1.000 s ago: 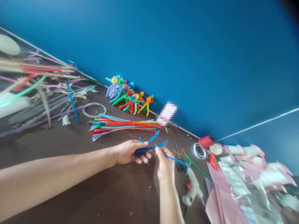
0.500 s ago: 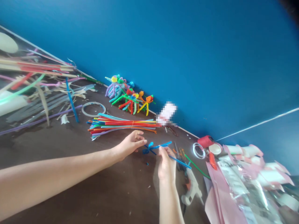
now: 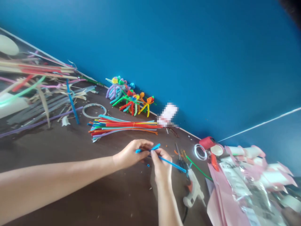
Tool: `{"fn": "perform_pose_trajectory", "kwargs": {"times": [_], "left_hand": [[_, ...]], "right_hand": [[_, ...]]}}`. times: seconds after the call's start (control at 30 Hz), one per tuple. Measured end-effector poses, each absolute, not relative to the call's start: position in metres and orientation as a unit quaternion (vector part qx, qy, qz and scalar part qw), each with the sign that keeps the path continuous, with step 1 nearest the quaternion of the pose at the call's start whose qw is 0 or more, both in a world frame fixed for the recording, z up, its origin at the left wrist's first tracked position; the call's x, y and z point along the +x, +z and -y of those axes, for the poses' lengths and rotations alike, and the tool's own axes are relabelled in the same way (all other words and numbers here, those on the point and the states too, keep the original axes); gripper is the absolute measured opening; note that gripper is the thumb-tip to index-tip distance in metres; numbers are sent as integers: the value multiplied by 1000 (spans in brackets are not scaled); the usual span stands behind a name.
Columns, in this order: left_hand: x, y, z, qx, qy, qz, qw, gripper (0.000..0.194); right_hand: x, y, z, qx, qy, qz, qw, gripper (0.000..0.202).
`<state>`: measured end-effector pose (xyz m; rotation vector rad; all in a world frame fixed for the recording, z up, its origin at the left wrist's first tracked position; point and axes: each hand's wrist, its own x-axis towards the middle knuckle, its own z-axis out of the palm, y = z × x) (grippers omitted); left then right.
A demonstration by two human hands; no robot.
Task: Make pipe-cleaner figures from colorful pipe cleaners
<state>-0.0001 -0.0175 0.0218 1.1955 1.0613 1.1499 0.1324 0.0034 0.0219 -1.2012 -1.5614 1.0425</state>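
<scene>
Near the middle of the table, my left hand (image 3: 133,153) is closed round one end of the blue pipe cleaners (image 3: 172,164). My right hand (image 3: 162,164) pinches them just to the right, with thumb and fingers close to my left fingertips. Long blue ends stick out to the lower right, and a short end points up between the hands. The part inside my left hand is mostly hidden. Behind the hands lies a tied bundle of coloured pipe cleaners (image 3: 127,125). Small colourful pipe-cleaner figures (image 3: 134,100) stand against the blue wall.
A white glue gun (image 3: 194,191) and dark scissors (image 3: 180,158) lie right of my right hand. Tape rolls (image 3: 200,152), pink sheets (image 3: 221,197) and clear packets are farther right. A tape ring (image 3: 94,110) and a pile of sticks and strips (image 3: 42,70) are at the left.
My left hand has moved right and closed on the blue piece, covering its twisted end. My right hand has shifted slightly left, and the hands now meet.
</scene>
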Motion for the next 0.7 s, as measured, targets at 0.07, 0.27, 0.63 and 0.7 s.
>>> {"fn": "perform_pose_trajectory", "kwargs": {"times": [0.07,0.27,0.63,0.7], "left_hand": [[-2,24,14,458,459,-448,616,30],[-4,27,14,370,447,-439,687,27],[-22,25,6,374,388,-317,780,16],[-27,29,5,434,331,-321,774,15]], "right_hand": [[133,26,-2,-472,441,638,420,16],[138,34,-2,-446,463,647,409,13],[149,15,-14,-360,688,498,386,14],[151,17,-15,-354,724,479,349,15]]}}
